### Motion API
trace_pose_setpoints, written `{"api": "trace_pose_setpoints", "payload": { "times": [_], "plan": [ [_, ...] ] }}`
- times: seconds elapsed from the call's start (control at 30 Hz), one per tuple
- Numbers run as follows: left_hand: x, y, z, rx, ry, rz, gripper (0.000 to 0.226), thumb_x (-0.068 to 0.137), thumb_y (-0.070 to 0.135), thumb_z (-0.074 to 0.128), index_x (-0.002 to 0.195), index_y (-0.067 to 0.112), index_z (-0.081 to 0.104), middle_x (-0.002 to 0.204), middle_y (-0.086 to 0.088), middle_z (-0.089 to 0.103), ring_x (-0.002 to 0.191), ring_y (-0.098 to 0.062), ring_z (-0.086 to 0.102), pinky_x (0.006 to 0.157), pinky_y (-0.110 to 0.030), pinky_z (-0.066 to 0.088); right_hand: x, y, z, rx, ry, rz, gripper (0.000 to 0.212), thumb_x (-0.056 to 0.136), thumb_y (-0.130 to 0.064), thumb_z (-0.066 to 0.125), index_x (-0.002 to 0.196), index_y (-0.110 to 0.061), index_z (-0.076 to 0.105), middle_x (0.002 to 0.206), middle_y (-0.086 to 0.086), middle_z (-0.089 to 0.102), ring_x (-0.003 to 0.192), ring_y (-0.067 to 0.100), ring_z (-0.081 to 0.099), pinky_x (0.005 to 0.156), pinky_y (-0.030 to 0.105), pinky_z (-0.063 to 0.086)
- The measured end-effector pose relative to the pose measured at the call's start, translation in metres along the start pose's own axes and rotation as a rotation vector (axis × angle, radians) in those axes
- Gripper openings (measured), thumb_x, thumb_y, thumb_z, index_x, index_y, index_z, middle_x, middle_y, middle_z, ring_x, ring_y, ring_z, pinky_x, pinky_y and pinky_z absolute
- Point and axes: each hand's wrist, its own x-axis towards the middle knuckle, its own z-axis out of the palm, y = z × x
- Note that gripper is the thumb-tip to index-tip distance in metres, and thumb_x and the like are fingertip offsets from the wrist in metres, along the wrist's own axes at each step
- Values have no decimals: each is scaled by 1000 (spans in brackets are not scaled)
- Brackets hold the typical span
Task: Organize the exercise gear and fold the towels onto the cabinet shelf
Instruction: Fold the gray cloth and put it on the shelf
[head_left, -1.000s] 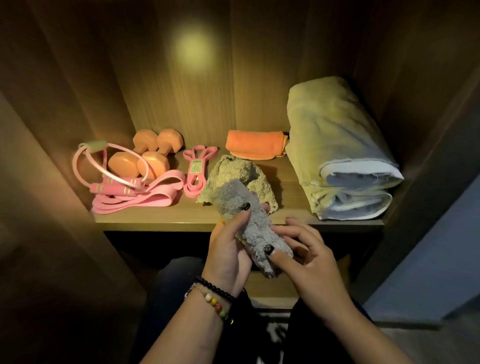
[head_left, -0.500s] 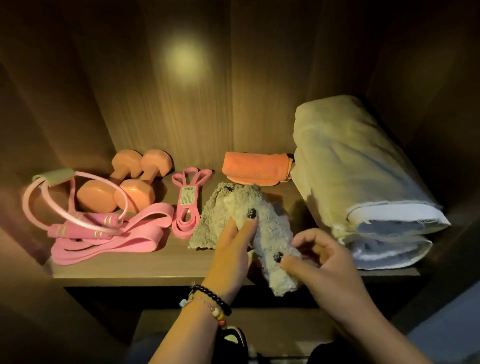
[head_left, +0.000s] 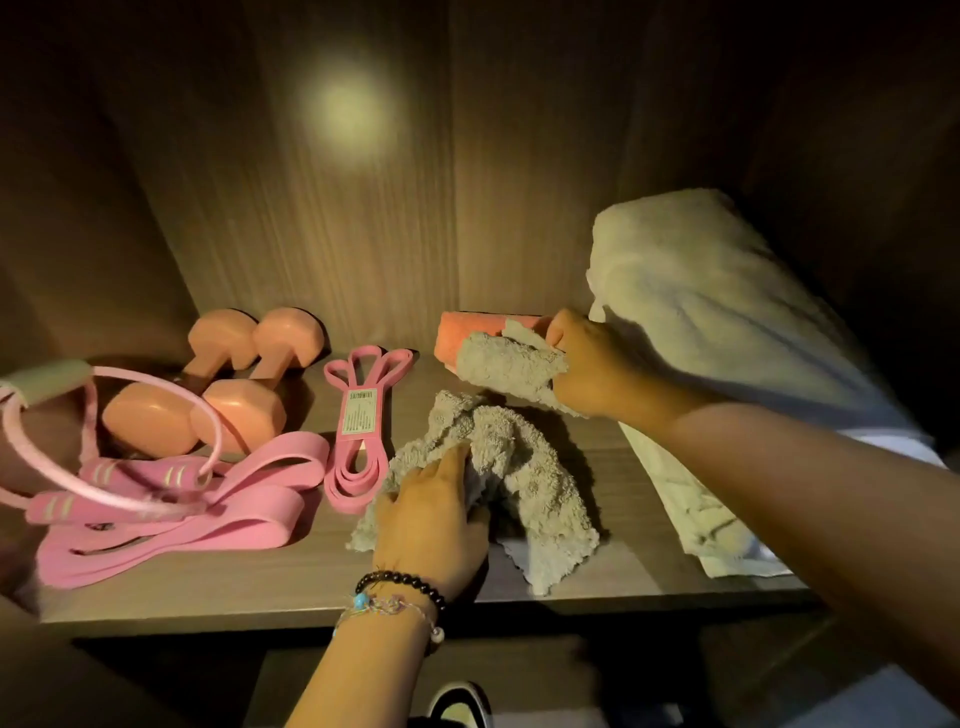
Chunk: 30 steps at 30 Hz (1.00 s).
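Two grey towels on the shelf (head_left: 218, 592). Right hand (head_left: 584, 371) clamps the folded grey towel (head_left: 506, 366) against the orange towel (head_left: 480, 332) at the back. Left hand (head_left: 434, 512) rests on the crumpled grey towel (head_left: 524, 467), fingers curled into it. Judged light, limp, non-slip terry; best pinched at corners or hems.

Grey towels (head_left: 524, 467), orange cloth (head_left: 462, 332), peach dumbbells (head_left: 228, 379), pink bands (head_left: 218, 499), cream towel (head_left: 701, 306), wood-grain shelf (head_left: 260, 577)
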Motion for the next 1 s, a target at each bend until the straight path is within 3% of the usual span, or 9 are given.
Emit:
{"api": "trace_pose_setpoints", "payload": {
  "times": [0.1,0.23,0.33,0.4,0.5,0.6,0.73,0.83,1.0],
  "plan": [
    [1,-5,-11,-195,77,-108,36,83,13,56,118,20,58,94,-8,66,93,-33,61,77,-37,50,37,11,18,-67,-125,35,37,85,-1,57,121,-9,57,117,10,60,95,28,55,74,30,47],
    [-2,-8,-17,-342,99,-200,45,83,7,50,126,17,58,86,-7,62,93,-34,59,76,-34,47,59,24,39,-90,-305,-56,41,86,1,50,118,-23,57,117,4,56,96,26,54,69,27,39],
    [-3,-14,-19,-346,103,-180,41,83,7,51,121,19,59,80,-5,62,89,-33,60,75,-35,50,54,26,58,-402,-34,-155,42,88,-9,52,128,-22,56,130,8,49,119,31,42,96,38,37],
    [-3,-17,-18,-354,89,-167,46,81,7,51,125,21,58,71,-1,56,83,-31,59,72,-34,50,47,18,71,-435,122,-177,40,89,-6,52,129,-8,54,136,15,41,128,36,33,107,45,30],
    [-4,-19,-18,-354,96,-157,53,81,9,51,132,24,55,70,1,54,84,-28,60,71,-31,49,37,4,92,-470,156,-250,54,69,5,67,121,-1,55,115,20,54,105,41,53,85,51,47],
    [-6,-20,-18,-357,103,-142,53,82,10,52,133,23,54,70,7,54,82,-24,58,67,-28,42,31,6,114,-432,123,-169,84,39,-4,85,120,-8,63,101,22,60,84,43,58,71,55,52],
    [-7,-21,-19,-373,102,-138,27,81,16,56,106,23,63,57,8,44,60,-12,45,53,-23,32,29,14,121,-420,32,-105,86,78,-27,72,150,-24,26,141,19,34,120,41,38,92,48,44],
    [-10,-20,-19,-420,111,-155,5,81,22,61,81,22,56,53,5,46,53,-10,45,49,-20,33,27,20,120,-353,26,-16,86,85,-45,64,152,-32,11,150,10,18,132,33,23,99,46,37],
    [-11,-12,-22,-519,246,-129,14,84,24,67,87,29,54,50,5,46,52,0,49,48,-13,36,30,19,121,-363,-50,-4,97,86,-53,61,151,-32,-7,156,9,5,137,34,17,106,48,30]
  ]
}}
